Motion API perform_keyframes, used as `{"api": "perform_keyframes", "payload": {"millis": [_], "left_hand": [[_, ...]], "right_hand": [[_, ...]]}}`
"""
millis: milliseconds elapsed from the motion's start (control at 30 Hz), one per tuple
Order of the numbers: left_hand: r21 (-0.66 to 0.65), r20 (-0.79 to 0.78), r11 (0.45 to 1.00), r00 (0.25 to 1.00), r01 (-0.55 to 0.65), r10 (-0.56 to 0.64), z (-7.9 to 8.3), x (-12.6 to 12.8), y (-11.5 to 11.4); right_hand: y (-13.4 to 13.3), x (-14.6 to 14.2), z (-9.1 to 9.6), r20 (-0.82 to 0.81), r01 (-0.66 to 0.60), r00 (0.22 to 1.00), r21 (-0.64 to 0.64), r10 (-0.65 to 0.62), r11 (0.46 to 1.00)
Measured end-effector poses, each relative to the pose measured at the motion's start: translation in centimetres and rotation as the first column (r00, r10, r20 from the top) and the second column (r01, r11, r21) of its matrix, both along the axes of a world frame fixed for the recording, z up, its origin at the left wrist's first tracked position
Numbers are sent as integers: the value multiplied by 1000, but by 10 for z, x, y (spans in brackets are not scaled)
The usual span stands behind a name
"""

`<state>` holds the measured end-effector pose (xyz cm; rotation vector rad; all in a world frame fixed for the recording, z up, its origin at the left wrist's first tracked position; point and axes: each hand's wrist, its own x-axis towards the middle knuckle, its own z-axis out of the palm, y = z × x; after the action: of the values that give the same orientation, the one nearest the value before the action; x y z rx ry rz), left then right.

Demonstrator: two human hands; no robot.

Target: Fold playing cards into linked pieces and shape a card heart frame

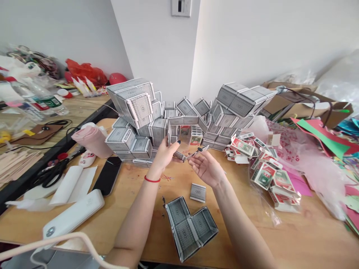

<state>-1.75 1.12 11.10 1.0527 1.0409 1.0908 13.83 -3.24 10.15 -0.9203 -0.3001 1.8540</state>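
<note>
My left hand (165, 155) pinches the near left side of an open frame of folded playing cards (183, 120), thumb inside its wall. With thumb and fingers, my right hand (206, 166) grips a card flap at the frame's near right end. Through the frame, red and green card boxes show behind. On the table below lies a single folded card (198, 192). Nearer to me is an L-shaped open tray of folded cards (185, 228). Beyond my hands stand a left stack of grey card blocks (129, 138) and a right stack (232, 99).
Opened playing-card boxes (263, 175) and crumpled plastic (311, 164) lie to the right. On the left are a black phone (108, 175), a white handheld device (74, 213), black scissors (53, 173) and a pink cup (92, 140). A pale cable (84, 239) crosses the front left.
</note>
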Motion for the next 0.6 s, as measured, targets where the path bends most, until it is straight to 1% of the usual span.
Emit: {"api": "perform_keyframes", "payload": {"millis": [133,600], "left_hand": [[-14,7,1000,1000,15,-14,1,1,-1],[-1,49,1000,999,6,-6,-1,-1,0]], "right_hand": [[1,-3,-2,-20,59,998,31,-58,998],[0,-10,-5,-46,130,991,42,-128,991]]}}
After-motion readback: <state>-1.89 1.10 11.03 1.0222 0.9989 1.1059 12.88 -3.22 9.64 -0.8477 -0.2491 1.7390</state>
